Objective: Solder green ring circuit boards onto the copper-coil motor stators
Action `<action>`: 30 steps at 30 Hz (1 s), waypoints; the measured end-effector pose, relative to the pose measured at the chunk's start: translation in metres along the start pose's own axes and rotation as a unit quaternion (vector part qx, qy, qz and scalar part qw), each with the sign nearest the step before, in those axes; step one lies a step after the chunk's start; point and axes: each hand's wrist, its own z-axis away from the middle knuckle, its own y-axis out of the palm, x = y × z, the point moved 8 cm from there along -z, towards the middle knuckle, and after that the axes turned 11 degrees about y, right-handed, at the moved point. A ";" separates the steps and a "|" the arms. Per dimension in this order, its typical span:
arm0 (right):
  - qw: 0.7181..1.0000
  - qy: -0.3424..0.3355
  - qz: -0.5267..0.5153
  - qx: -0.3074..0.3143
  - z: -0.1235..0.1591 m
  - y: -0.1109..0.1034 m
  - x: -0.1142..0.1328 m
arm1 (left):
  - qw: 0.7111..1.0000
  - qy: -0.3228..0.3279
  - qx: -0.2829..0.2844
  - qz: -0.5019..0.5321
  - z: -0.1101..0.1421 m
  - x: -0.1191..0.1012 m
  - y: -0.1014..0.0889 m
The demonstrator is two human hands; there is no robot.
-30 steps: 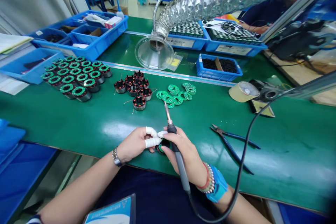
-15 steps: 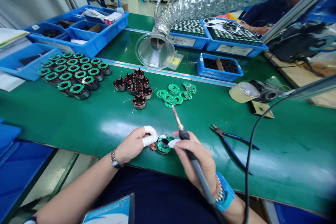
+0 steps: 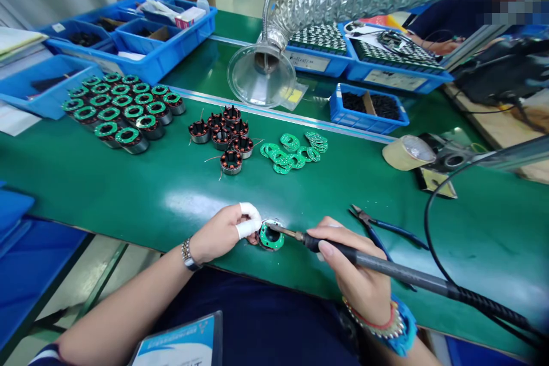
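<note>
I've got a green surface [image 3: 150, 189] with a soldering iron [image 3: 407, 275] over it, grasped in my right hand [image 3: 364, 283]. Pliers [image 3: 394, 229] lie behind that. My left hand [image 3: 221, 234], fingers white-wrapped, pinches the coil [image 3: 277, 243] at its left, near the front edge. Iron tip's over its green top; can't tell if touching.

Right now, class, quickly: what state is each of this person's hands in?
Left hand: closed, fingers holding the stator at its edge.
Right hand: closed around the iron, its tip at the stator.
</note>
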 end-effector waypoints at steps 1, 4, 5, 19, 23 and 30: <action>1.000 0.003 -0.003 0.000 0.000 0.000 -0.001 | 1.000 -0.001 0.001 0.001 0.000 0.000 0.000; 1.000 0.005 -0.005 0.003 0.000 0.001 -0.001 | 1.000 -0.001 0.002 0.002 0.000 -0.001 0.001; 1.000 0.005 -0.005 0.004 0.000 0.001 -0.001 | 1.000 0.000 0.001 0.001 0.000 -0.001 0.001; 1.000 -0.001 -0.013 -0.002 0.000 -0.001 0.000 | 1.000 -0.002 -0.004 -0.013 0.000 0.002 0.000; 0.999 -0.039 0.005 -0.025 0.003 -0.007 0.005 | 1.000 0.000 -0.003 -0.017 -0.001 0.002 0.000; 0.983 -0.106 0.140 0.053 -0.010 0.021 0.013 | 1.000 0.002 -0.006 0.003 -0.001 0.002 0.000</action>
